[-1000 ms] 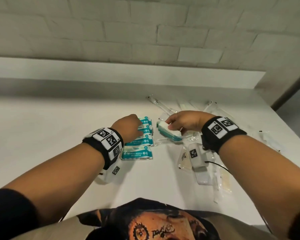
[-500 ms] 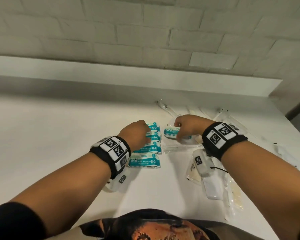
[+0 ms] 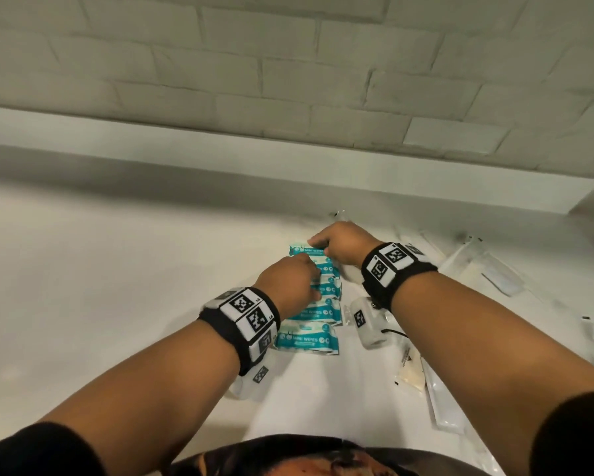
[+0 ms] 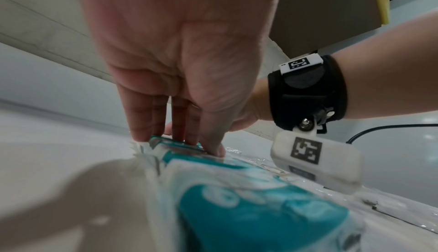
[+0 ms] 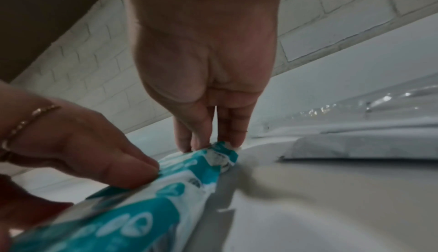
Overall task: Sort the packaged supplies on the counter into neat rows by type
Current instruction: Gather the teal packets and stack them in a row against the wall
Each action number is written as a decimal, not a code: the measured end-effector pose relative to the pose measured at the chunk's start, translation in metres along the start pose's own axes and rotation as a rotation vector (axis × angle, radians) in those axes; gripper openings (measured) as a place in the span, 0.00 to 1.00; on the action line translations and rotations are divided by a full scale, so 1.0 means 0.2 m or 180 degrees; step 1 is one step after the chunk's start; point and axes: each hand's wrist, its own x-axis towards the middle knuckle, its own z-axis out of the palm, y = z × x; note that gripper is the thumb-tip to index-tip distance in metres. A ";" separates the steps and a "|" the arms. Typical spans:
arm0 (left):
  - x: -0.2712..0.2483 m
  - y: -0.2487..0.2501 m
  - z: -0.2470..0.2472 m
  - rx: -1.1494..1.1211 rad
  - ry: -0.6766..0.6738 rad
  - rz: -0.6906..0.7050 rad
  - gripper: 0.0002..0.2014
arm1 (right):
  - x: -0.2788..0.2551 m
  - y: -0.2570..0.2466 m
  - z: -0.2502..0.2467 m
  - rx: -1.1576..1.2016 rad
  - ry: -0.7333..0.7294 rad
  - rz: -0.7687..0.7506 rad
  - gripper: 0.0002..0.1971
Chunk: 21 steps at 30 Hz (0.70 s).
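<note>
Several teal and white mini wipes packs (image 3: 307, 340) lie in one column on the white counter (image 3: 117, 304). At the column's far end my right hand (image 3: 323, 243) pinches the crimped right end of the farthest wipes pack (image 3: 302, 250); in the right wrist view its fingertips (image 5: 189, 146) close on that pack's end (image 5: 213, 154). Just nearer, my left hand (image 3: 305, 273) rests on the column. Its straight fingers (image 4: 140, 136) press down on the packs (image 4: 180, 154) and hide the middle ones from the head view.
Clear and beige flat sachets (image 3: 408, 369) and long clear packages (image 3: 494, 269) lie scattered on the counter to the right of the column. A raised ledge (image 3: 288, 159) below a white brick wall bounds the back. To the left the counter is bare.
My right hand has carried a wipes pack from the right of the column over to its far end. My left hand has slid farther up the column.
</note>
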 end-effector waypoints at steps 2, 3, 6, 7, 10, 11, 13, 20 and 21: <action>0.00 0.00 0.00 -0.0029 -0.0009 -0.0010 0.20 | 0.01 0.01 0.00 0.0265 0.0063 0.0076 0.15; 0.00 0.00 0.00 -0.0013 -0.0021 -0.0005 0.20 | 0.00 0.01 0.00 0.0293 0.0044 0.0066 0.14; -0.01 0.02 -0.02 0.0035 -0.0023 0.0014 0.22 | 0.00 0.02 -0.02 -0.0183 -0.0223 -0.0133 0.18; -0.02 0.02 -0.03 -0.0010 -0.0061 -0.0002 0.25 | -0.01 0.02 -0.02 -0.0352 -0.0312 -0.0200 0.20; -0.08 0.02 -0.05 0.0192 -0.0540 0.0171 0.46 | -0.01 0.04 -0.04 -0.0500 -0.0225 -0.0361 0.23; -0.10 0.02 -0.06 0.0421 -0.0736 0.0272 0.53 | -0.02 0.05 -0.05 -0.0452 -0.0037 -0.0413 0.22; -0.13 0.02 -0.04 0.0809 -0.0993 0.0419 0.60 | -0.02 0.05 -0.07 -0.0415 0.0293 -0.0505 0.18; -0.12 0.02 0.03 0.0829 -0.0727 0.0372 0.53 | 0.01 0.05 -0.01 -0.1132 -0.0124 -0.0505 0.17; -0.10 0.01 0.02 0.0826 -0.0706 0.0378 0.53 | 0.02 0.05 -0.02 -0.1153 -0.0150 -0.0500 0.18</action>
